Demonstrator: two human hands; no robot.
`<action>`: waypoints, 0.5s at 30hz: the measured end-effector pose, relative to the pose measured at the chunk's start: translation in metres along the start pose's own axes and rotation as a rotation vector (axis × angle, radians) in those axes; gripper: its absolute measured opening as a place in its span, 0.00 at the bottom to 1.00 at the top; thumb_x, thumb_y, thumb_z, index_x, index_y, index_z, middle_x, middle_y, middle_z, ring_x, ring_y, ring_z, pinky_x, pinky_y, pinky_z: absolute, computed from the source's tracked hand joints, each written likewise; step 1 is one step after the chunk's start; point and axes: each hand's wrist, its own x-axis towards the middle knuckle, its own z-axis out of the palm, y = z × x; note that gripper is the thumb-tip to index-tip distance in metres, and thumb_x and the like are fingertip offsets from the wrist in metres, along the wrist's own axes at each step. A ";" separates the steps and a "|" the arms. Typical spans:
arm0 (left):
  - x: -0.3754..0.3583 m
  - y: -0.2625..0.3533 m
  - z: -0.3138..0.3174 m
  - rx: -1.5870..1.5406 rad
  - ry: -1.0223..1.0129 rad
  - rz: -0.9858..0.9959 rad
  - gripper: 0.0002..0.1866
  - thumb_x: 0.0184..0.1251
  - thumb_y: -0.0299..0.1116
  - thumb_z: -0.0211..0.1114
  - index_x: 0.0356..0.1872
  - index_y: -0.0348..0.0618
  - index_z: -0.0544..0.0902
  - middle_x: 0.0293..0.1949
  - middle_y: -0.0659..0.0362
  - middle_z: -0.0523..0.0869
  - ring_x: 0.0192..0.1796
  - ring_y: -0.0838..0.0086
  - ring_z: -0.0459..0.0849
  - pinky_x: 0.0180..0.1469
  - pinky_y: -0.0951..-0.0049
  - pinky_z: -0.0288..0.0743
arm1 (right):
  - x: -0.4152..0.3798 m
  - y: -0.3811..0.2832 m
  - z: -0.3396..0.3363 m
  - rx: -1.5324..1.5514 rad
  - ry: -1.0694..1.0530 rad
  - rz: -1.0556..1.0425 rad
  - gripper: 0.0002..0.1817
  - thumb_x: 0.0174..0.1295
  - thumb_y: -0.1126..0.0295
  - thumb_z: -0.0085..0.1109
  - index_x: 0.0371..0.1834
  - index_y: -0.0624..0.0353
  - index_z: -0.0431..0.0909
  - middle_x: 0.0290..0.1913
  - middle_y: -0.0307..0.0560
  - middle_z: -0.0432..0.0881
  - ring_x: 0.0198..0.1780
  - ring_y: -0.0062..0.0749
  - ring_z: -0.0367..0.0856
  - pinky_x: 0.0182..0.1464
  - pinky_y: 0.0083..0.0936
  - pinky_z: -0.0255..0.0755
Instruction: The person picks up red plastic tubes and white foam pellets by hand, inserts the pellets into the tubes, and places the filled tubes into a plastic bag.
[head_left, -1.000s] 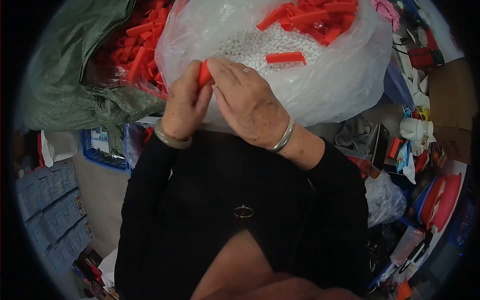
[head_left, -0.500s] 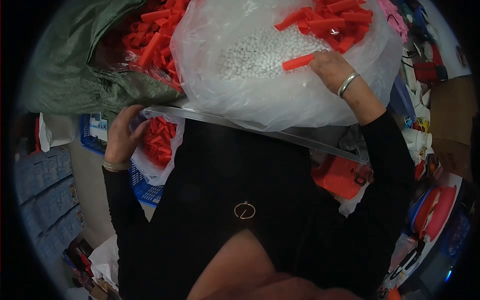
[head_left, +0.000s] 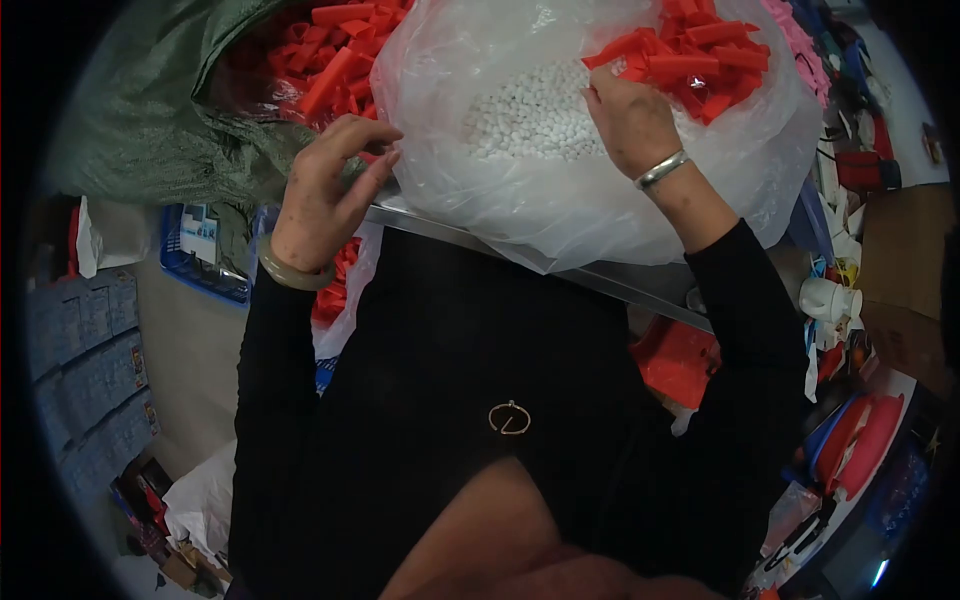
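Reaching over the translucent plastic bag (head_left: 560, 225), the right hand (head_left: 632, 125), with a silver bangle at its wrist, has its fingertips among the white beads (head_left: 530, 112), just beside the near left side of a heap of red plastic pieces (head_left: 710, 65). Its fingers are bent, and whether they are apart or clamped on a piece cannot be told. The left hand (head_left: 322, 195), wearing a pale bangle, is at the left side of that bag, its thumb and fingers apart, with a bit of red showing between them; whether it touches the bag is unclear.

The bag sits on a metal-edged counter (head_left: 440, 230). To its left, a green woven sack (head_left: 150, 130) holds more red pieces (head_left: 335, 75). Below the left hand, a smaller plastic bag (head_left: 368, 262) of red pieces is partly hidden by the left forearm. A white cup (head_left: 830, 299) lies well to the right.
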 end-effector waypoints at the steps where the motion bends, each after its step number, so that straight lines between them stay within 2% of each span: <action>1: 0.000 0.000 0.001 0.001 0.001 -0.002 0.10 0.60 0.20 0.64 0.43 0.33 0.81 0.38 0.52 0.83 0.41 0.67 0.84 0.46 0.72 0.76 | 0.003 -0.003 0.009 0.001 -0.001 -0.002 0.07 0.62 0.70 0.59 0.32 0.63 0.76 0.25 0.55 0.80 0.28 0.51 0.81 0.32 0.39 0.75; 3: 0.000 -0.001 0.003 -0.017 -0.018 -0.026 0.10 0.61 0.20 0.64 0.43 0.33 0.80 0.37 0.52 0.83 0.40 0.68 0.84 0.45 0.73 0.77 | 0.011 -0.005 0.032 -0.022 -0.197 0.139 0.07 0.61 0.72 0.54 0.32 0.67 0.77 0.32 0.63 0.82 0.37 0.52 0.84 0.41 0.42 0.78; 4: 0.000 -0.003 0.003 -0.017 -0.016 -0.029 0.10 0.61 0.20 0.64 0.43 0.33 0.80 0.37 0.52 0.83 0.40 0.68 0.84 0.45 0.73 0.77 | 0.015 -0.006 0.045 -0.022 -0.198 0.136 0.07 0.61 0.72 0.54 0.32 0.67 0.77 0.32 0.63 0.82 0.37 0.52 0.84 0.41 0.42 0.78; 6: -0.002 -0.006 0.002 -0.039 -0.005 -0.045 0.10 0.61 0.20 0.63 0.43 0.33 0.81 0.37 0.53 0.83 0.40 0.69 0.84 0.45 0.73 0.77 | 0.023 -0.013 0.066 0.280 -0.194 0.208 0.10 0.61 0.72 0.50 0.36 0.70 0.77 0.34 0.67 0.82 0.41 0.56 0.83 0.44 0.44 0.77; 7: -0.002 -0.006 0.001 -0.038 -0.003 -0.050 0.10 0.61 0.20 0.63 0.43 0.33 0.81 0.37 0.53 0.83 0.40 0.69 0.84 0.45 0.73 0.77 | 0.025 -0.023 0.069 0.283 -0.198 0.204 0.10 0.61 0.72 0.50 0.36 0.70 0.77 0.34 0.67 0.82 0.41 0.56 0.83 0.44 0.44 0.77; 9: -0.004 -0.007 -0.001 -0.081 0.028 -0.073 0.10 0.61 0.20 0.63 0.44 0.33 0.81 0.37 0.53 0.82 0.39 0.69 0.84 0.43 0.73 0.77 | 0.025 -0.046 0.072 0.546 -0.301 0.068 0.13 0.60 0.71 0.49 0.38 0.71 0.78 0.35 0.70 0.82 0.42 0.62 0.81 0.46 0.44 0.75; 10: -0.004 -0.009 -0.002 -0.080 0.030 -0.079 0.10 0.61 0.20 0.63 0.44 0.33 0.81 0.37 0.53 0.82 0.39 0.69 0.84 0.43 0.73 0.77 | 0.025 -0.054 0.069 0.549 -0.306 0.064 0.13 0.60 0.71 0.49 0.38 0.71 0.78 0.35 0.70 0.82 0.42 0.62 0.81 0.46 0.44 0.75; 12: -0.001 -0.013 -0.002 -0.027 0.056 0.017 0.10 0.61 0.20 0.63 0.44 0.33 0.81 0.37 0.54 0.82 0.39 0.71 0.83 0.42 0.74 0.76 | 0.028 -0.064 0.057 0.814 -0.559 0.172 0.12 0.63 0.70 0.49 0.40 0.69 0.78 0.31 0.59 0.84 0.34 0.49 0.83 0.38 0.35 0.76; 13: 0.001 -0.012 -0.002 -0.026 0.055 0.015 0.10 0.61 0.20 0.63 0.44 0.33 0.81 0.37 0.54 0.82 0.39 0.71 0.83 0.42 0.74 0.76 | 0.029 -0.063 0.052 0.817 -0.560 0.172 0.12 0.63 0.70 0.49 0.40 0.69 0.78 0.31 0.59 0.84 0.34 0.49 0.83 0.38 0.35 0.76; 15: 0.008 -0.004 0.001 -0.019 0.056 0.054 0.09 0.61 0.20 0.62 0.43 0.34 0.81 0.37 0.54 0.83 0.38 0.71 0.83 0.41 0.75 0.75 | 0.029 -0.054 0.041 1.220 -0.717 0.358 0.11 0.67 0.67 0.51 0.39 0.65 0.78 0.26 0.45 0.82 0.25 0.27 0.78 0.30 0.21 0.71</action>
